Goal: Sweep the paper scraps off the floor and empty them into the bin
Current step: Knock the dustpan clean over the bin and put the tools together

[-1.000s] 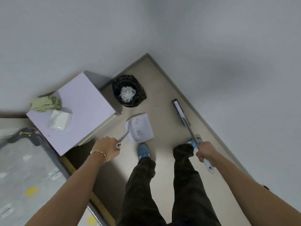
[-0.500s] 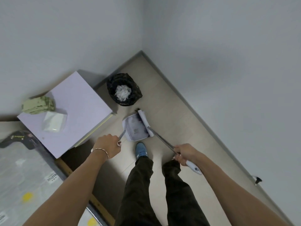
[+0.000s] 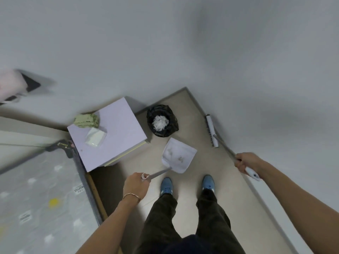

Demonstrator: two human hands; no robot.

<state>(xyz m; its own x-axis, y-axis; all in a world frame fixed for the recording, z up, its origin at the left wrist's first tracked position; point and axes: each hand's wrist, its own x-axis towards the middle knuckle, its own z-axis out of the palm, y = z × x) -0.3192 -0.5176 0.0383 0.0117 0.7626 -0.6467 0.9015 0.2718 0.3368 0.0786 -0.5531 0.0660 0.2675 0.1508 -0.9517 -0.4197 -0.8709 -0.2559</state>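
The paper scraps (image 3: 160, 123) lie in the bin (image 3: 162, 120) at frame centre. The left hand (image 3: 136, 186) holds the dustpan (image 3: 178, 155) (apparently emptied), the right hand (image 3: 245, 162) the broom (image 3: 212, 131); little seems left.

We count one black-lined bin (image 3: 162, 120) holding a white paper heap, one pale plastic dustpan (image 3: 178, 154), one long-handled broom (image 3: 212, 132), two blue shoes (image 3: 166, 184), two bare hands (image 3: 135, 186) and one lilac cabinet (image 3: 117, 129).
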